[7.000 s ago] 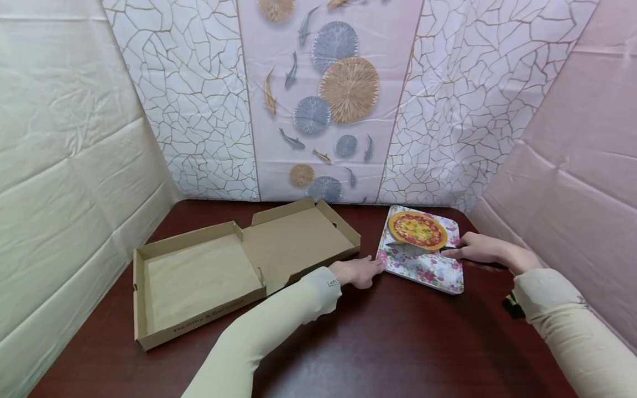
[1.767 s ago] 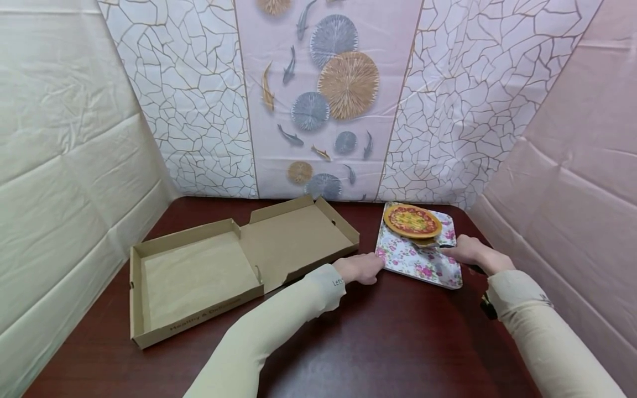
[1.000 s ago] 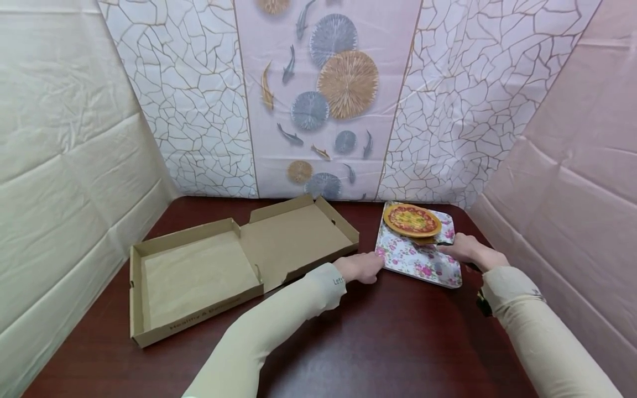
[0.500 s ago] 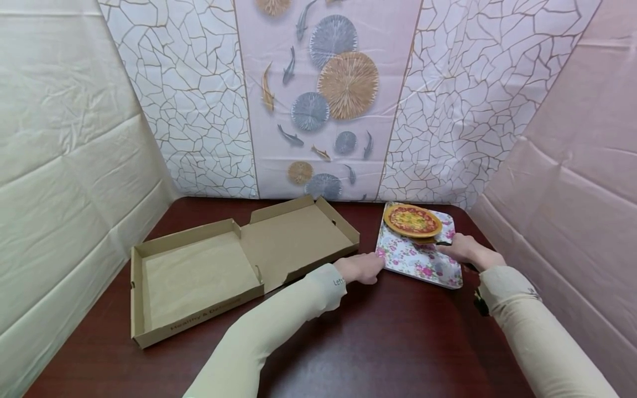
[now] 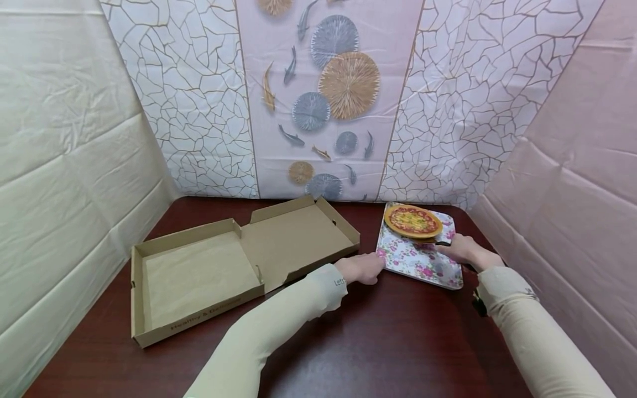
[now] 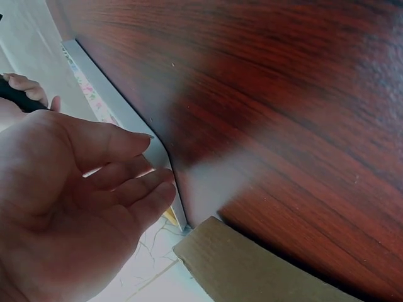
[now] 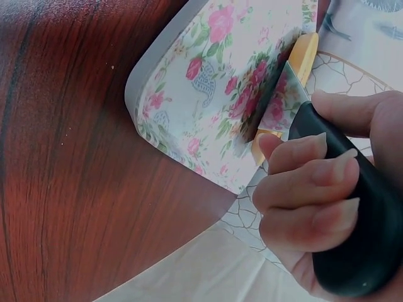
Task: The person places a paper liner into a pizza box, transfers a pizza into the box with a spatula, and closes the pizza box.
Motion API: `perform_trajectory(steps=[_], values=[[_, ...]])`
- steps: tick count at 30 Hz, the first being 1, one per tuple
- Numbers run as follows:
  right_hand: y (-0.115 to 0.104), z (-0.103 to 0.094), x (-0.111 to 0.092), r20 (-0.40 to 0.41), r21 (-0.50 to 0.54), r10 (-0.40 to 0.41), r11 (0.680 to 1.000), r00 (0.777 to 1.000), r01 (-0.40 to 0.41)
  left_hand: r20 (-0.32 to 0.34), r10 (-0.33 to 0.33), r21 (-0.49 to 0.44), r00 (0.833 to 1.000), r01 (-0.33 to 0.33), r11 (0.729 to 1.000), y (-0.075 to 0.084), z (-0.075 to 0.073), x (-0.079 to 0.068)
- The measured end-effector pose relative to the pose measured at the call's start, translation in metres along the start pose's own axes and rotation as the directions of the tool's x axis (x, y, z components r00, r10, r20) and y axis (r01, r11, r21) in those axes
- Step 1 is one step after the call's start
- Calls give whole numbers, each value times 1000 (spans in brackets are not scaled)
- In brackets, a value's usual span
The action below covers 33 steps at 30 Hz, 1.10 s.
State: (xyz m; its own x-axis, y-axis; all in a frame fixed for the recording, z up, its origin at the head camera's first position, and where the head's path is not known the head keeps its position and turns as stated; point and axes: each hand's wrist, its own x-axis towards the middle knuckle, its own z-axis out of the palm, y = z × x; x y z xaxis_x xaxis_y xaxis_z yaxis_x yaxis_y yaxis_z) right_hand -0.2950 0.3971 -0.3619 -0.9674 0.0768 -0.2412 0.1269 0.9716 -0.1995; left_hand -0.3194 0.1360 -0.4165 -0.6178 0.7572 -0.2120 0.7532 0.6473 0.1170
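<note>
One spatula [image 7: 312, 124] is clamped by its smooth black handle [image 7: 378, 233] in your right hand [image 5: 460, 250]; its flat, shiny blade [image 7: 286, 104] reaches under the round, yellow-rimmed pizza [image 5: 413, 221], between and beyond your hands. Your left hand [image 5: 365, 268] holds the flowered board [image 5: 415, 262] by one rounded corner [image 6: 158, 151], fingers curled. Advisable: brace firmly, blade level; the pizza may slide. Left of both hands: open cardboard box [image 5: 293, 243].

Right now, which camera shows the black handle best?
The right wrist view: the handle is big and close there, with fingers curled round it. The head view shows just a small dark bit by the right hand; the left wrist view, only a piece, cut off at the edge.
</note>
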Motion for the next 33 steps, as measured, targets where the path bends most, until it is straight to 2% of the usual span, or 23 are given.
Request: perform_trajectory(steps=[21, 33], values=[[-2, 8, 8, 13, 18, 46, 999, 999, -46, -1, -26, -24, 1000, 26, 999, 2, 1, 2], [-4, 10, 10, 17, 5, 34, 999, 999, -34, -22, 4, 13, 1000, -4, 1000, 0, 1, 2]])
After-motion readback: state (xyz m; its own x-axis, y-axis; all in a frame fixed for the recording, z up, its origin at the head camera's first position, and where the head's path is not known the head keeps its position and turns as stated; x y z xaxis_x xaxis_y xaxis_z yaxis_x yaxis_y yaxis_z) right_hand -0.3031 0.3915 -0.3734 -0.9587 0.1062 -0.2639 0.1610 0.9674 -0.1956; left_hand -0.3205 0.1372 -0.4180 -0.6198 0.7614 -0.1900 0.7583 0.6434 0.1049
